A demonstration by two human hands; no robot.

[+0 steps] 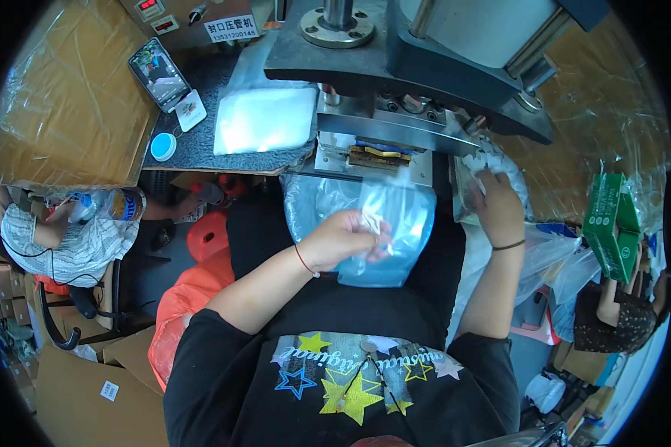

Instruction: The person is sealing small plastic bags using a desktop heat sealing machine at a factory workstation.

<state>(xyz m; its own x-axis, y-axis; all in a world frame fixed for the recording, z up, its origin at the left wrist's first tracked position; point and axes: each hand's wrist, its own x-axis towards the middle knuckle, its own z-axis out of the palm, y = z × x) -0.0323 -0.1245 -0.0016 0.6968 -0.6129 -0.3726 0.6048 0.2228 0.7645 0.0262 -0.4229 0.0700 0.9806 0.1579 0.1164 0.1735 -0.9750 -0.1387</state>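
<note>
My left hand (350,237) is closed on a clear, bluish plastic pouch (388,272), held above my lap. Something small and white shows by its fingers, too blurred to name. The top of the pouch reaches up toward the metal jaw (380,154) of the press. To the right, my right hand (499,205) is down at a clear bag of small white pieces (505,170). Its fingers are bent among them, and whatever they pinch is hidden. Beneath the held pouch, more clear plastic (306,205) lies below the press.
A large press (335,56) overhangs the work spot. Left of it, a stack of clear pouches (265,119), a phone (159,73) and a round blue-topped tub (163,147) rest on the dark table. Taped cartons (74,97) flank both sides. A green box (611,223) is at right; other people sit nearby.
</note>
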